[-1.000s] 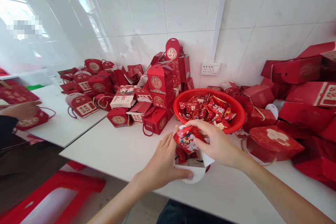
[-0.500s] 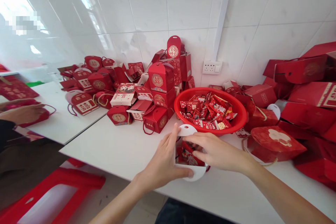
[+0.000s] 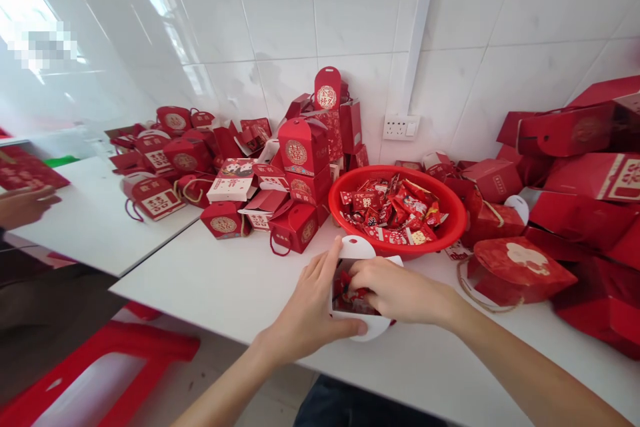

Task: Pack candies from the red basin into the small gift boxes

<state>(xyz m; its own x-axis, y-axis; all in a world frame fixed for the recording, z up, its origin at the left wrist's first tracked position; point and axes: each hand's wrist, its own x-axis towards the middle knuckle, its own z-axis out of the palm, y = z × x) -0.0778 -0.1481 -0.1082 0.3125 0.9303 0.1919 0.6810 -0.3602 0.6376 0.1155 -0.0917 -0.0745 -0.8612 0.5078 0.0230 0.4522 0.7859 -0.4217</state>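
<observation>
My left hand [image 3: 310,307] is wrapped round the left side of a small candy box [image 3: 367,327], its thumb on the white front flap and its fingertips by the back flap. The box stands upright with its top flaps spread apart. Red-wrapped candies [image 3: 345,287] lie inside it. My right hand [image 3: 390,287] reaches into the box from the right, fingers curled and pinched on a wrapped candy; the fingertips are partly hidden. Just behind the box stands a red plastic basket [image 3: 455,233], heaped with candies in red wrappers [image 3: 400,207].
Red gift boxes are stacked left of the basket [image 3: 305,147], with more farther left [image 3: 160,197]. Another pile [image 3: 585,193] rises on the right. A co-worker's hand [image 3: 30,207] shows at the left edge. A red stool [image 3: 130,340] stands below the table edge.
My right hand has dipped deeper into the box and its fingers have curled in. The co-worker's hand has moved left, and the red box it held is out of sight.
</observation>
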